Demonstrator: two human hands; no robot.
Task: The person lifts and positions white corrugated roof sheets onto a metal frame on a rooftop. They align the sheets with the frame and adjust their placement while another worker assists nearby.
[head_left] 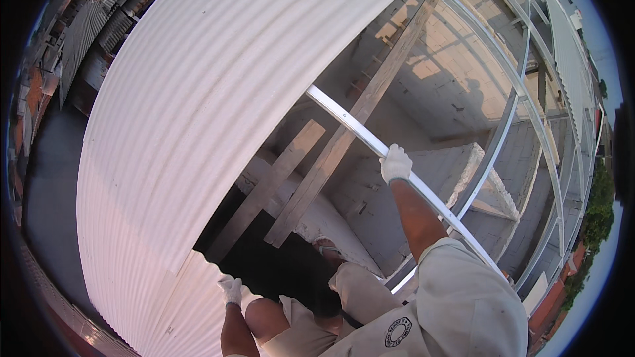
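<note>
My right hand (397, 162), in a white glove, is closed around a silver metal beam (347, 119) that slants down from the white corrugated roofing (185, 79) toward the lower right. My left hand (230, 289), also gloved, has its fingers curled on the edge of a lower corrugated sheet (172, 297), beside my bare knee (264, 317). Under the beam, a long wooden plank (360, 109) crosses the opening, and a shorter plank (278, 178) lies to its left. A dark area (271, 271) shows below the shorter plank; what it is I cannot tell.
Several metal frame members (489, 158) cross the right side above unfinished block walls (370, 198) far below, with open drops between them. A broken-edged wall (496, 198) stands at right. Neighbouring roofs (92, 26) show at far left, trees (598, 205) at far right.
</note>
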